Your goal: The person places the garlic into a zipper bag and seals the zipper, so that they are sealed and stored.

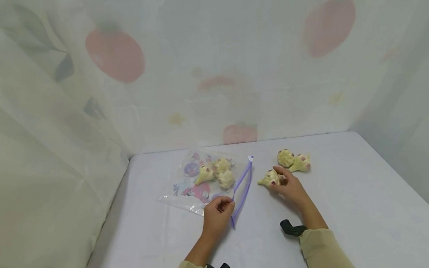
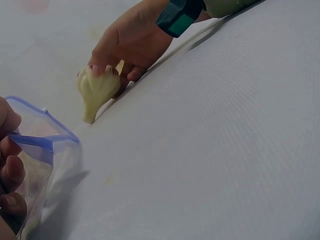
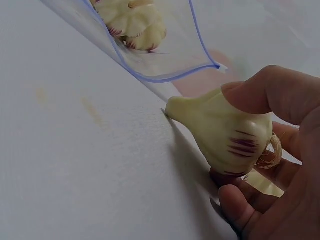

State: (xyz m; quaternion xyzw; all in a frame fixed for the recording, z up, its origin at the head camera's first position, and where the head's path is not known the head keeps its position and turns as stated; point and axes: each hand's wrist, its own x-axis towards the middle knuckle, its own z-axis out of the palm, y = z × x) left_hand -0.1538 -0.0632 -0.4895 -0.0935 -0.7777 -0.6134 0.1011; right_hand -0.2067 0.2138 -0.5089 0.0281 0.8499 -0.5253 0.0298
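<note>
My left hand pinches the edge of a clear zip bag beside its purple zip strip, and the bag's mouth gapes toward the right. Inside the bag lie several bulbs of garlic, pale with purple streaks. To the right, my right hand grips another garlic bulb between thumb and fingers. Its stem points toward the bag's opening, and a tuft of root fibres shows at the other end in the right wrist view. Two more garlic bulbs rest on the table just behind that hand.
A white cloth covers the table. Behind it hangs a pale curtain printed with fruit, and another curtain drops along the left side. Each wrist carries a black camera mount.
</note>
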